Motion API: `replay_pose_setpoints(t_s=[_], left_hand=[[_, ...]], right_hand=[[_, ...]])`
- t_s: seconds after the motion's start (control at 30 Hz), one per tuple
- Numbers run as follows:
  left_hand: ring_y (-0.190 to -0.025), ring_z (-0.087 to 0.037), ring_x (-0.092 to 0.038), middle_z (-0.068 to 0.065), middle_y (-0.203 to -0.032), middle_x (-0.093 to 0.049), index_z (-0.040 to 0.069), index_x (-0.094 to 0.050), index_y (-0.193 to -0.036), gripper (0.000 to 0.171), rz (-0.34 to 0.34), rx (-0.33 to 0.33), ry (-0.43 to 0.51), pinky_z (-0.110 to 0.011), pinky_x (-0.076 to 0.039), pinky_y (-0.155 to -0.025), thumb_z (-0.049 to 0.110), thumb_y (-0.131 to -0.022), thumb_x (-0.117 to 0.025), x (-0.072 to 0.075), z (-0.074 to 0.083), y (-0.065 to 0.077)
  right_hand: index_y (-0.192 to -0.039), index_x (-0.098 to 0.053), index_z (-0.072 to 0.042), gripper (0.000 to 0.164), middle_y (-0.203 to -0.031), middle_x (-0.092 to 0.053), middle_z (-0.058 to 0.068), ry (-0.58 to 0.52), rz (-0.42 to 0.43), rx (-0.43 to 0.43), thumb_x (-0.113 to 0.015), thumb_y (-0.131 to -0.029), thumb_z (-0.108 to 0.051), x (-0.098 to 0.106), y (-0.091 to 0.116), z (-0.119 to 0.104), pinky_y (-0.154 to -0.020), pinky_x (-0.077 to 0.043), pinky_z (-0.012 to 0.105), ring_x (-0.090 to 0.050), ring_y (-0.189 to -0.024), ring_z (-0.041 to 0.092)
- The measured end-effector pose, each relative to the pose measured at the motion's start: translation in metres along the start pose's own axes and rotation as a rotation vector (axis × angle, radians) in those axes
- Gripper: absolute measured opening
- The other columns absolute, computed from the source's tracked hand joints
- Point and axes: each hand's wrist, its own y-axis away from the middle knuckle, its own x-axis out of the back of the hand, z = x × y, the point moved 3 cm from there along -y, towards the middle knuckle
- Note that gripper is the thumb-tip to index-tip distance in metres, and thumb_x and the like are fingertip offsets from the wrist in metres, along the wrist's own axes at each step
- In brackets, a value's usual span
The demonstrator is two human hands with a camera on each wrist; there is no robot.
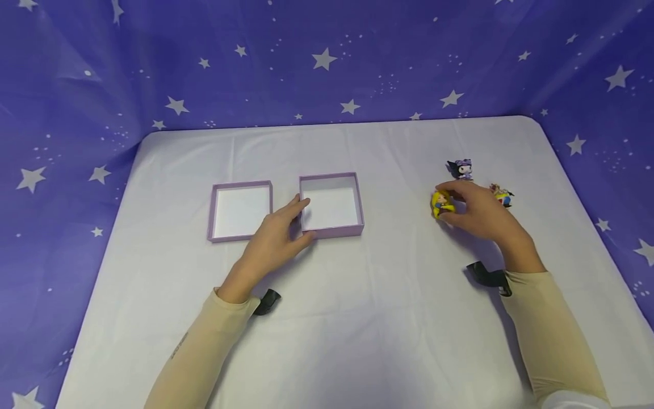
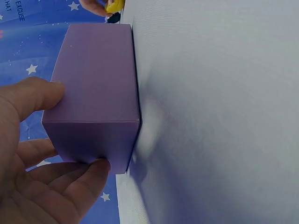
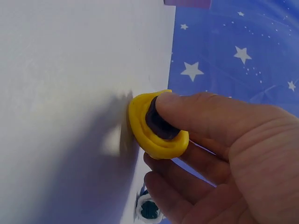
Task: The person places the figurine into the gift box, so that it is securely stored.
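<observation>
My left hand (image 1: 273, 241) holds the purple box (image 1: 337, 232) at its near left corner. In the left wrist view the thumb lies on one wall and fingertips press the adjoining wall. The box is open at the top, with a white inside. Over on the right, my right hand (image 1: 477, 213) pinches a yellow-haired figurine (image 1: 440, 203) between thumb and fingers. The right wrist view shows the figurine's yellow back with a dark part (image 3: 161, 122) under the thumb. Just beyond that hand stands a figurine with a black and purple head (image 1: 462, 168).
A shallow purple box lid (image 1: 242, 210), white inside, lies left of the box, partly behind the left hand. A colourful figurine (image 1: 502, 196) is partly hidden behind the right hand. The white-covered table (image 1: 388, 318) ends at a purple star-patterned cloth (image 1: 286, 74).
</observation>
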Motion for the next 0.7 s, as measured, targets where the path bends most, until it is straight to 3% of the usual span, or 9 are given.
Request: replay_pose_setpoints(t_s=[0.37, 0.7], left_hand=[[-0.133, -0.034, -0.042, -0.024, -0.149, -0.036, 0.001, -0.042, -0.146, 0.068, -0.009, -0.018, -0.014, -0.041, -0.035, -0.109, 0.028, -0.09, -0.071, -0.002, 0.001, -0.001], [-0.135, -0.034, -0.039, -0.024, -0.149, -0.035, 0.001, -0.041, -0.146, 0.069, -0.01, 0.0, -0.021, -0.042, -0.033, -0.11, 0.029, -0.09, -0.071, 0.0, 0.002, 0.0]], right_hand=[[-0.131, -0.058, -0.006, 0.053, -0.13, -0.057, 0.013, 0.028, 0.035, 0.007, -0.078, -0.082, -0.012, -0.001, -0.004, -0.01, -0.095, -0.042, 0.057, -0.054, -0.114, 0.038], [-0.13, -0.059, -0.006, 0.054, -0.126, -0.059, 0.012, 0.068, 0.08, 0.087, -0.079, -0.08, -0.013, 0.006, -0.015, -0.021, -0.091, -0.045, 0.055, -0.055, -0.109, 0.036]])
